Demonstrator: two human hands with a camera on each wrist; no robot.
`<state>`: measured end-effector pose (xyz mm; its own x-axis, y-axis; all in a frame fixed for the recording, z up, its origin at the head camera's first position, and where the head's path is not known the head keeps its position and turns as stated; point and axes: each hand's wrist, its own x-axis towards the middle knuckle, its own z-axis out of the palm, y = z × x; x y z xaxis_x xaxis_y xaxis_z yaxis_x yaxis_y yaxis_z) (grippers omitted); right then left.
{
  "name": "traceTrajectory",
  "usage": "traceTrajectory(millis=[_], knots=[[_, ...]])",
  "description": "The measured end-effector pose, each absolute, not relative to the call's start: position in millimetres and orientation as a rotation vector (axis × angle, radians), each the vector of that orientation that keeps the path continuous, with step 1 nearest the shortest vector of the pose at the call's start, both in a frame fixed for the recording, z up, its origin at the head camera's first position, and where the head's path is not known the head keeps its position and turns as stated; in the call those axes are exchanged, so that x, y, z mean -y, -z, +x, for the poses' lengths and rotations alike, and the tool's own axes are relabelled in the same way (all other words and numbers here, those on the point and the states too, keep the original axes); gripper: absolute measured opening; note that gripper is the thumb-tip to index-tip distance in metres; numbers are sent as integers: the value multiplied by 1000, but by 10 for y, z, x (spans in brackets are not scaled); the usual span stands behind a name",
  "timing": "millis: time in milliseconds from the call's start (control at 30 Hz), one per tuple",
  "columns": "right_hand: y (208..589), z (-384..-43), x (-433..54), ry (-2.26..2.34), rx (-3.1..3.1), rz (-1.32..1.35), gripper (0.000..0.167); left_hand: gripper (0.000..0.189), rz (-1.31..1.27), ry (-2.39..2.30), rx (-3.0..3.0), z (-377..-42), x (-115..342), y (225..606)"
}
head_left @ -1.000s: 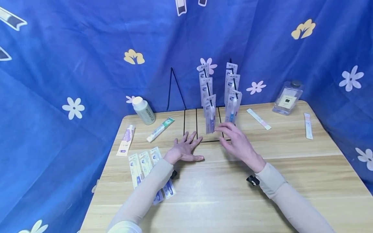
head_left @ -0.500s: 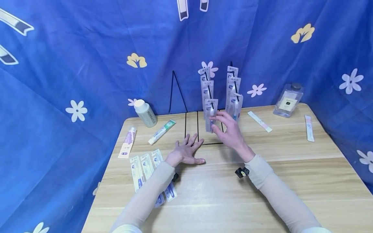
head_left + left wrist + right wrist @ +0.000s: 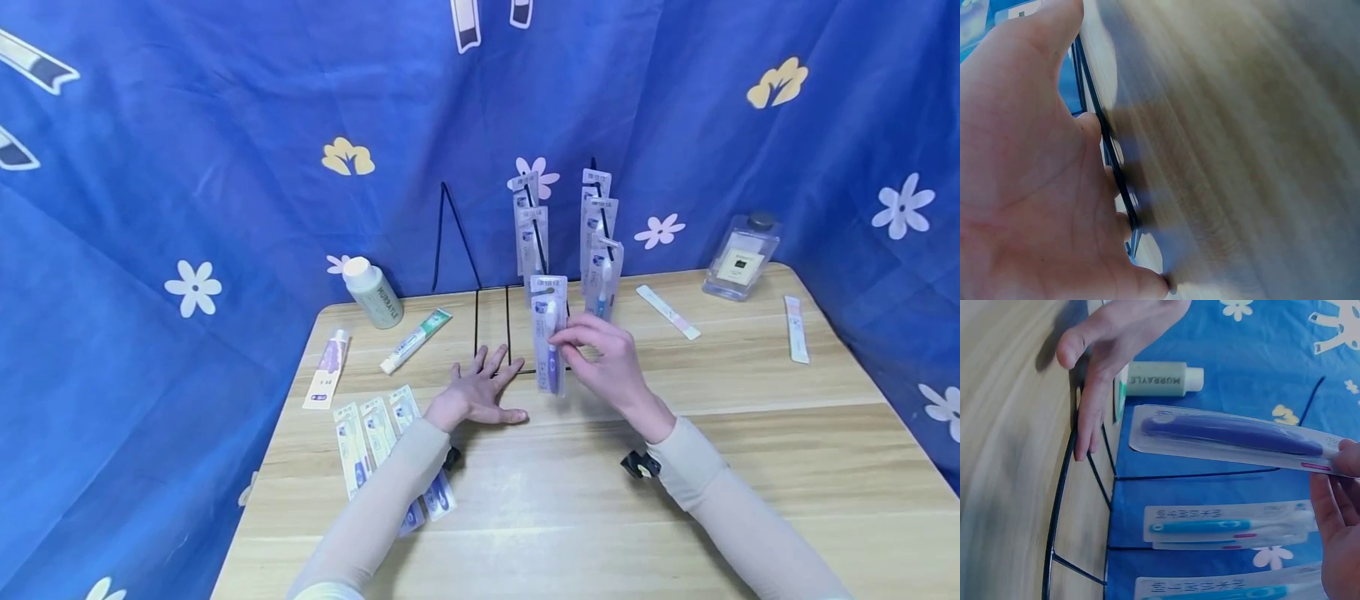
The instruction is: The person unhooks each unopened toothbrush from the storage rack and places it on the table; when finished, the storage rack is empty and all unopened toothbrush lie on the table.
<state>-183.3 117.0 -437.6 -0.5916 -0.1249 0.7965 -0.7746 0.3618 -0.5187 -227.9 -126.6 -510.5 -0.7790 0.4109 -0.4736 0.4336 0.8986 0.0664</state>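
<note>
My right hand (image 3: 611,367) pinches the edge of a packaged toothbrush (image 3: 542,358) with a purple handle, thumb on one side and fingers on the other. The package is upright in front of the black wire rack (image 3: 476,321), apart from the hooks. In the right wrist view its purple handle (image 3: 1229,432) shows through clear plastic. Behind it, more packaged toothbrushes (image 3: 529,237) hang from the middle hook, and several others (image 3: 602,279) from the right one. My left hand (image 3: 480,396) rests with spread, straight fingers at the rack's front base wire.
Three packaged toothbrushes (image 3: 351,446) lie at left, partly under my left forearm. Behind them are a purple tube (image 3: 327,367), a green-and-white toothpaste tube (image 3: 416,340) and a bottle (image 3: 373,293). A clear bottle (image 3: 738,260) and two thin sachets (image 3: 667,312) are at right.
My right hand has taken hold of the front toothbrush package on the middle hook and drawn it off, toward me and down. My left hand has stayed in place.
</note>
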Motion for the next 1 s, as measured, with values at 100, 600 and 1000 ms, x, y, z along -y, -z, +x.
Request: traceTrajectory(millis=[100, 600, 1000], knots=[[4342, -1677, -1262, -1285, 1990, 767, 22, 103, 617, 55, -2578, -2283, 1265, 5108], [4775, -1250, -2515, -1474, 2570, 40, 12, 104, 631, 49, -2573, -2294, 1282, 5099], [5288, -1258, -2771, -1609, 2856, -201, 19, 105, 636, 56, -2564, -2302, 1275, 5110]])
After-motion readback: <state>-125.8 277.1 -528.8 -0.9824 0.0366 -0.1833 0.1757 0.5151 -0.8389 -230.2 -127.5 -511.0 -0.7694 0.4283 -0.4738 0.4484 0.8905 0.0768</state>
